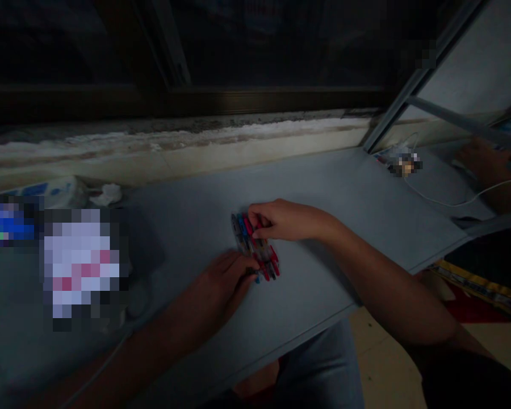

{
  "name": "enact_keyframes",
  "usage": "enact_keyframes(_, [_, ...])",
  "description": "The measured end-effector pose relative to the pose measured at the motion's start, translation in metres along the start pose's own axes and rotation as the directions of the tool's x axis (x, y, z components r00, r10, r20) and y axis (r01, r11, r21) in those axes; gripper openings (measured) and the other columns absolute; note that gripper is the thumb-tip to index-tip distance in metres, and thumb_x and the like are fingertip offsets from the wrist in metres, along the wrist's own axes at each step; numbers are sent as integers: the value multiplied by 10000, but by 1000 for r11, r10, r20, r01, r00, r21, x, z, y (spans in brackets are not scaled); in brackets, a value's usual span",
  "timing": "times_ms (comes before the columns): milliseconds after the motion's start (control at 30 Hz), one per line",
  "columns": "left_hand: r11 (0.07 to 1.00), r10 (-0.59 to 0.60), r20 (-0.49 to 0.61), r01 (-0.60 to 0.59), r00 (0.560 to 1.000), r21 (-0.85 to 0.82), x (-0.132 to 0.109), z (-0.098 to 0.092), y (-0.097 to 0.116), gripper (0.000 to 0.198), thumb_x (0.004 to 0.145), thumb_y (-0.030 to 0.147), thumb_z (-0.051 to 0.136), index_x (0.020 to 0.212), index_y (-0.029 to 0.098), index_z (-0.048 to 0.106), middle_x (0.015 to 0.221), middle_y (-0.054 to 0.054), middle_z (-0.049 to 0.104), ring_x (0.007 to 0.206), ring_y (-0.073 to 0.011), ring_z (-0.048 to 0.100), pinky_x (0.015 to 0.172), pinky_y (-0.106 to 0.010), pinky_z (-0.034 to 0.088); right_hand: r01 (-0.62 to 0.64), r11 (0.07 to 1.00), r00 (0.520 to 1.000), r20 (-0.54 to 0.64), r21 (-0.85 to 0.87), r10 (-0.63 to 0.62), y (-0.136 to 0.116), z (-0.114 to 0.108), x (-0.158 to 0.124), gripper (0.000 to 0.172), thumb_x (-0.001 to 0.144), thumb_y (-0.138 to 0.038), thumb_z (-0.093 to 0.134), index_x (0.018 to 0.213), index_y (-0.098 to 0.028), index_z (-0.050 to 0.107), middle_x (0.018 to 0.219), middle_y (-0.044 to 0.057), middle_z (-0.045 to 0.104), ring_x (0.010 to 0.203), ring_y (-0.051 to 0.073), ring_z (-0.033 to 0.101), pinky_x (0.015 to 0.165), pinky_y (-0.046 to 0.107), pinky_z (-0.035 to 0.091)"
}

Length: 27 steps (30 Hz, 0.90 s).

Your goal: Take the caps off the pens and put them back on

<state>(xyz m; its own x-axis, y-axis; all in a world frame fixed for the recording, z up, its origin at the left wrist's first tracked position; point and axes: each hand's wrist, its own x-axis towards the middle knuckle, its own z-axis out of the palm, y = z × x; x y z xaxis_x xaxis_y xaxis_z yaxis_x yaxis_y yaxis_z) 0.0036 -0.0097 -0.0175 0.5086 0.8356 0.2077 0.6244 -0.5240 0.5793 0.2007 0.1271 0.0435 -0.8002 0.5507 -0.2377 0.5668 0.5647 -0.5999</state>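
A bundle of several pens in red, blue and black lies on the grey table. My right hand grips the bundle's far end with curled fingers. At the bundle's near end my left hand has its fingers bent against the pens, and the fingertips hide the pen tips. The light is dim.
A blurred-out patch covers something at the left. A white cable runs across the table's right part, where another person's hand rests. A window sill runs behind. The table's front edge crosses above my lap.
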Motion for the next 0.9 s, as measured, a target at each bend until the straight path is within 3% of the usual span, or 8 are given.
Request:
enact_keyframes(167, [997,25,17,-26,1000,68,2,-1,2,190,1065,180,454,1161,236,609,1110,-50,712,1058,-220,689,989,-403,572,5,1000,1000,8,-8,-5,0,1,1,178,933,-203,675,904,-195,499,742,-38,530,671,123,459,657,266,316])
enact_keyframes(467, [987,89,48,-94,995,131,3,-5,7,183,1036,188,467,1111,218,631,1028,-60,729,965,-220,698,920,-397,571,6,1000,1000,5,1,-6,1,2,1,201,920,-208,696,896,-195,497,744,-38,540,671,122,460,650,261,313])
enact_keyframes(633, [983,96,-4,-94,995,161,0,-5,7,143,1045,238,503,1025,213,642,895,-38,737,812,-205,695,779,-358,553,14,1000,1000,-9,25,-14,0,4,1,147,935,-213,661,907,-189,518,737,-28,559,669,125,476,640,256,317])
enact_keyframes(733, [994,62,-31,-59,998,93,-1,-4,6,132,1045,210,503,1051,215,636,912,-24,743,825,-187,699,771,-327,544,24,998,1000,13,63,-25,-1,6,2,64,934,-157,612,933,-179,553,760,-12,602,692,133,519,655,253,341])
enact_keyframes(900, [991,47,-103,-34,994,129,-1,-4,7,139,1029,187,521,1080,202,649,803,-6,707,754,-179,673,779,-337,528,19,998,1000,-3,61,-19,-2,12,4,66,918,-135,616,971,-167,594,778,0,638,701,139,549,675,253,364])
